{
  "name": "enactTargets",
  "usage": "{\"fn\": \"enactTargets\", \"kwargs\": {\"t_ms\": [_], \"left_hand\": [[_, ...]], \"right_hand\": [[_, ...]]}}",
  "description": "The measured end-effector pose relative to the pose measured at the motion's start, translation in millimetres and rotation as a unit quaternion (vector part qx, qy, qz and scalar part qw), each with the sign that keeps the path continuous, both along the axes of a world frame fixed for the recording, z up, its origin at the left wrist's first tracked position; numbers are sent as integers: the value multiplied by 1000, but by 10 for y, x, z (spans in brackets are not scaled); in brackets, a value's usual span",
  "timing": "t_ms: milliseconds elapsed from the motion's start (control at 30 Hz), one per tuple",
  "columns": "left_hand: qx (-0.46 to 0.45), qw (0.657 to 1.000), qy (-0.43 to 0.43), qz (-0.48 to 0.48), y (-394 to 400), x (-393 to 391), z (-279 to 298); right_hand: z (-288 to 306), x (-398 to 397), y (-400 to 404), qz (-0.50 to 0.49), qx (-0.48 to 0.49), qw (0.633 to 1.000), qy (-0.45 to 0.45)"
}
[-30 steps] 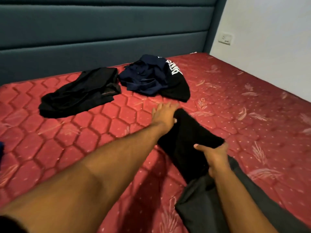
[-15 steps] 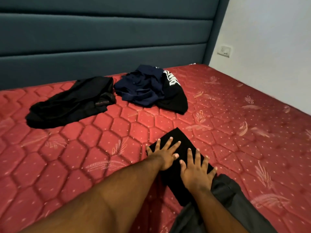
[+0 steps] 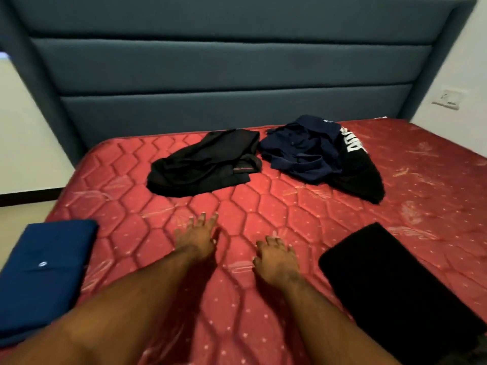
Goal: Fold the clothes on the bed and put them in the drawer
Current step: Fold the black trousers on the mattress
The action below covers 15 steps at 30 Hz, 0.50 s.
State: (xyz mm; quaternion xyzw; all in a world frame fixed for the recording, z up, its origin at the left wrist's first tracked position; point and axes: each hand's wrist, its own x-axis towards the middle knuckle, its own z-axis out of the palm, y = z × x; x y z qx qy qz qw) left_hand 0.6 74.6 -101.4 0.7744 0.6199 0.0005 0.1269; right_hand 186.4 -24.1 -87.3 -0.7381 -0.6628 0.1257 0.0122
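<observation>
Both your hands are empty: your left hand and right hand reach out over the bare mattress, fingers loosely spread, gripping nothing. 2 folded pieces lie near you, a blue one at the left edge and a black one at the right. Still unfolded near the headboard are black trousers, a navy shirt just beside them, and a black top partly under the shirt. All should be light, limp and prone to bunching. Likely best to pinch the trousers at the waistband with both hands, lift, and shake them flat. No drawer is in view.
</observation>
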Motion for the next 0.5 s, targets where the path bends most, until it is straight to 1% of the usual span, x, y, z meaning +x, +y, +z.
{"fn": "enactTargets", "kwargs": {"t_ms": [100, 167, 233, 267, 333, 400, 467, 500], "left_hand": [[17, 999, -28, 8, 605, -569, -225], [19, 997, -74, 15, 1012, -782, -357], [46, 992, -109, 49, 1281, -848, -463], [69, 987, -121, 81, 1411, -870, -566], [114, 975, -121, 151, 1508, -841, -739], [170, 968, -85, 165, 1491, -801, -840], [201, 962, -85, 166, 1489, -768, -930], [222, 958, -87, 160, 1501, -774, -988]], "right_hand": [[-229, -390, 516, 53, -5, 997, 46], [-360, -590, 864, 85, -12, 994, 69], [-428, -676, 1178, 105, -4, 992, 64], [-506, -728, 1406, 112, 18, 992, 55], [-614, -756, 1818, 108, 93, 989, 41], [-629, -766, 2192, 92, 160, 982, 41], [-677, -790, 2553, 74, 161, 984, 25], [-696, -822, 2732, 66, 140, 988, 22]]}}
